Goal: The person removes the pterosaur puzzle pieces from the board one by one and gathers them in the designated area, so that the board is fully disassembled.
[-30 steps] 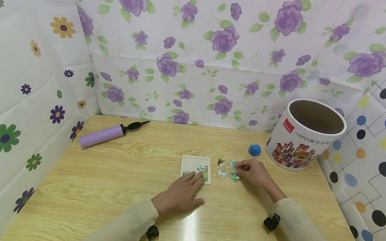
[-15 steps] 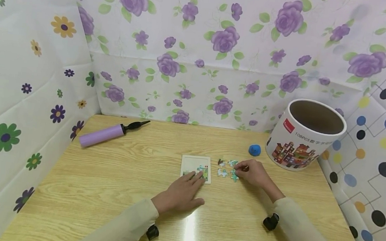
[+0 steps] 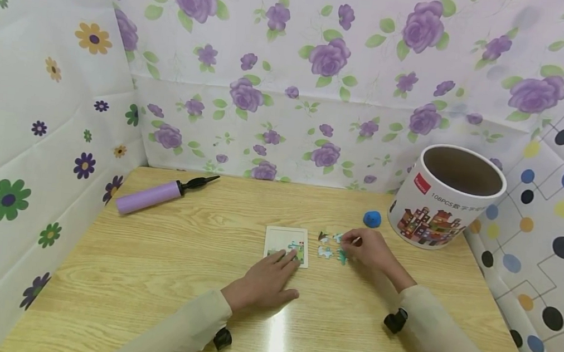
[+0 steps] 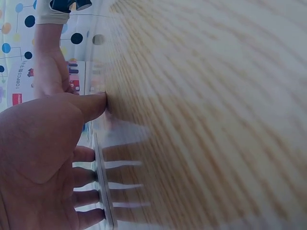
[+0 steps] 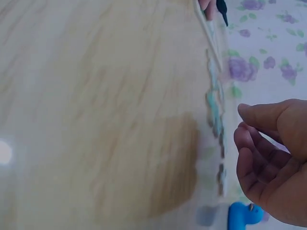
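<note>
My left hand (image 3: 265,282) lies with its fingers extended over the lower part of a small puzzle board (image 3: 279,236). In the left wrist view its fingertips (image 4: 91,218) rest on the board's edge area. A few joined pieces fill the board's lower right; my fingers hide part of it. Just right of the board lie several loose jigsaw pieces (image 3: 325,252) in pale blue, teal and brown. Over the rightmost pieces hovers my right hand (image 3: 370,249), fingers loosely curled. The right wrist view shows a gap between thumb and index finger (image 5: 243,136), with nothing held.
A blue duck-shaped toy (image 3: 372,218) stands behind the right hand. Beside it is a large white printed bucket (image 3: 422,210). A purple hand pump (image 3: 151,197) lies at the back left. Patterned cloths enclose the wooden table (image 3: 163,266) on three sides.
My right hand has shifted slightly left and away from me over the rightmost pieces, covering more of them. The left hand and the board stay where they were.
</note>
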`<state>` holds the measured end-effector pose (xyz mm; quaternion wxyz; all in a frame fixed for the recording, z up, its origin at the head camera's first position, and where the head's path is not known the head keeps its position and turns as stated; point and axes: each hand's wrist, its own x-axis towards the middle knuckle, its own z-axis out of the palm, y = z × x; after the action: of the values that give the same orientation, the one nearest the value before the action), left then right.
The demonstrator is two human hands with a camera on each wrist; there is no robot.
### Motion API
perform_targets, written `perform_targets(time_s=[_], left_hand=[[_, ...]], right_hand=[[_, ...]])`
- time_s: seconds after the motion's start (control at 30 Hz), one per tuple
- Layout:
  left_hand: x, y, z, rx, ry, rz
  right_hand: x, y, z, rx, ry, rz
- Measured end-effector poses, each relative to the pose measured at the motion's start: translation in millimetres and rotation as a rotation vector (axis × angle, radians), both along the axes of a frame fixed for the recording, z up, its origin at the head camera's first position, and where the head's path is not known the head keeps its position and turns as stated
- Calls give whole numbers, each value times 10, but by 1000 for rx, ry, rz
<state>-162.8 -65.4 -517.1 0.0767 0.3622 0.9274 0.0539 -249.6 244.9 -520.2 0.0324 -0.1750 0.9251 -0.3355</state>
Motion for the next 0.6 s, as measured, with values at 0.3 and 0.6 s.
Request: perform_targets(time_s=[0.3, 0.6], left_hand=[[7, -1, -5, 24, -15, 20], [19, 11, -8, 35, -28, 40]], right_hand=[[-60, -303, 58, 1, 52, 90], [-110, -648, 73, -14, 17, 159]])
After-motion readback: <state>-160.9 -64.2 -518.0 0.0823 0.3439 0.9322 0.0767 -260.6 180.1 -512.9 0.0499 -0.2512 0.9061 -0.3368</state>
